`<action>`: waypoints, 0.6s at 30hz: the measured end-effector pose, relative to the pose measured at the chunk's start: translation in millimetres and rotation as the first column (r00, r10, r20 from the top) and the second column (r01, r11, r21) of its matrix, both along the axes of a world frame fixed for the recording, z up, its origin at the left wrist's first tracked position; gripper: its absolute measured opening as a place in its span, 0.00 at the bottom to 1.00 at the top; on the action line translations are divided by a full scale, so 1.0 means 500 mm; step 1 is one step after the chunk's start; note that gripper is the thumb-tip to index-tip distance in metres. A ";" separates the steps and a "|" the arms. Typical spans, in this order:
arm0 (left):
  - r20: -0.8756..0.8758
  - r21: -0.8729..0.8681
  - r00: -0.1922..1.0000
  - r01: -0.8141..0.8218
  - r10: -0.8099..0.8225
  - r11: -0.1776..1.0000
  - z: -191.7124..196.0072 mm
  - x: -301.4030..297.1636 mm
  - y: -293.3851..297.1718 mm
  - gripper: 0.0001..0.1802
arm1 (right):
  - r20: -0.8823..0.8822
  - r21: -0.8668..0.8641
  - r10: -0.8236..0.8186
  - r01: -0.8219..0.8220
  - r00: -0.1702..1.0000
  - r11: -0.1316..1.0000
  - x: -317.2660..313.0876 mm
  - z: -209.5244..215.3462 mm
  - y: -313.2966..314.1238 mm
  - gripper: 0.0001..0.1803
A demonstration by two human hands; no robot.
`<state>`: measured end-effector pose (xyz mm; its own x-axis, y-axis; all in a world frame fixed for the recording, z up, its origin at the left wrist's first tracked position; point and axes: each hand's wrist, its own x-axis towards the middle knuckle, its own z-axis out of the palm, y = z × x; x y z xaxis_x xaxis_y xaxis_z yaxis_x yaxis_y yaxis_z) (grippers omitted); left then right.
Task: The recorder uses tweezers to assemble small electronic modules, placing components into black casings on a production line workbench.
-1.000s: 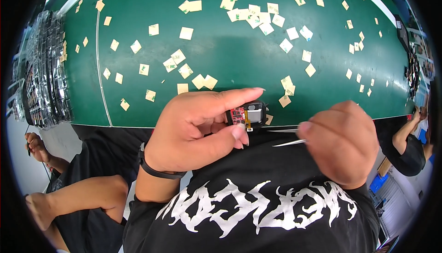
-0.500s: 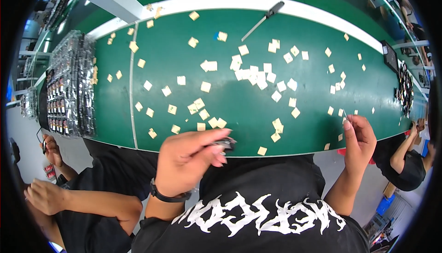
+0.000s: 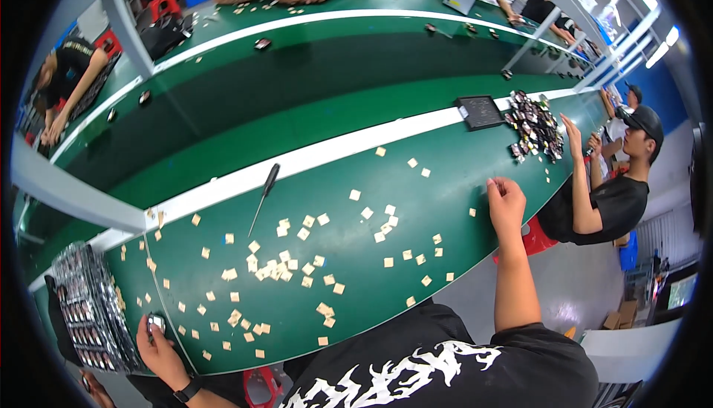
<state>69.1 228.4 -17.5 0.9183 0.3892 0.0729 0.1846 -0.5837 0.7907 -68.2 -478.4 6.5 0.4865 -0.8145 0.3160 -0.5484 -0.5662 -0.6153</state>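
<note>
The left hand (image 3: pixel 160 348) held a small shiny part (image 3: pixel 155 323) in closed fingers, beside the stack of trays (image 3: pixel 89 311) on the green worktop (image 3: pixel 356 259). The right hand (image 3: pixel 506 201) reached far from the trays, fingers curled; I cannot tell if it held anything. Little tan squares (image 3: pixel 282 267) lay between.

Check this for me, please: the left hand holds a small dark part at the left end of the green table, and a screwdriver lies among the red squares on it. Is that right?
One detail is wrong. In the head view the squares beside the screwdriver are beige, not red. The left hand does hold a small dark part at the left end of the green table.
</note>
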 end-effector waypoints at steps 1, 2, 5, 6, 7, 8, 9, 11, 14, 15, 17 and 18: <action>0.085 0.103 0.995 0.039 -0.048 0.994 -0.026 0.014 0.021 0.19 | 0.002 -0.081 -0.032 0.032 0.999 0.996 -0.011 -0.003 -0.039 0.11; -0.021 0.254 0.999 0.041 -0.037 0.966 -0.010 0.026 0.008 0.20 | 0.001 -0.160 -0.063 0.062 0.998 0.985 -0.024 -0.005 -0.073 0.11; -0.016 0.599 1.000 -0.003 0.015 0.800 0.042 0.029 -0.033 0.21 | 0.020 -0.263 -0.075 0.078 0.997 0.962 -0.038 -0.016 -0.157 0.11; 0.075 0.750 0.997 -0.065 0.014 0.658 0.065 0.026 -0.065 0.23 | 0.006 -0.285 -0.083 0.081 0.997 0.955 -0.035 -0.009 -0.171 0.11; 0.074 0.753 0.997 -0.074 0.027 0.654 0.086 0.014 -0.094 0.23 | 0.005 -0.280 -0.070 0.068 0.998 0.957 -0.028 -0.004 -0.184 0.11; 0.154 0.426 0.985 0.004 -0.077 0.905 0.156 -0.004 -0.181 0.26 | 0.004 -0.316 -0.104 0.100 0.995 0.944 -0.015 0.000 -0.192 0.11; 0.273 0.037 0.954 0.117 -0.122 0.993 0.221 -0.027 -0.265 0.28 | 0.002 -0.352 -0.125 0.118 0.992 0.928 0.000 0.001 -0.203 0.12; 0.492 -0.109 0.822 0.384 -0.286 0.917 0.314 -0.065 -0.401 0.48 | -0.018 -0.398 -0.142 0.123 0.990 0.909 -0.005 -0.017 -0.245 0.21; 0.768 0.115 0.459 0.588 -0.447 0.801 0.416 -0.072 -0.525 0.55 | -0.084 -0.447 -0.252 0.190 0.964 0.874 -0.016 -0.034 -0.287 0.35; 0.809 0.220 0.305 0.637 -0.503 0.739 0.430 -0.072 -0.522 0.52 | -0.104 -0.446 -0.273 0.201 0.956 0.872 -0.007 -0.047 -0.294 0.39; 0.815 0.196 0.333 0.612 -0.474 0.767 0.419 -0.083 -0.520 0.50 | -0.165 -0.368 -0.278 0.202 0.946 0.907 0.016 -0.043 -0.274 0.40; 0.822 0.169 0.345 0.611 -0.453 0.773 0.413 -0.096 -0.520 0.48 | -0.165 -0.393 -0.277 0.195 0.946 0.899 0.013 -0.049 -0.277 0.40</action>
<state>21.3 -31.6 189.2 0.5028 -0.0825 0.8605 -0.8563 -0.1840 0.4827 -61.6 -616.8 -18.0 0.3834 -0.7598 0.5252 -0.7877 -0.5659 -0.2436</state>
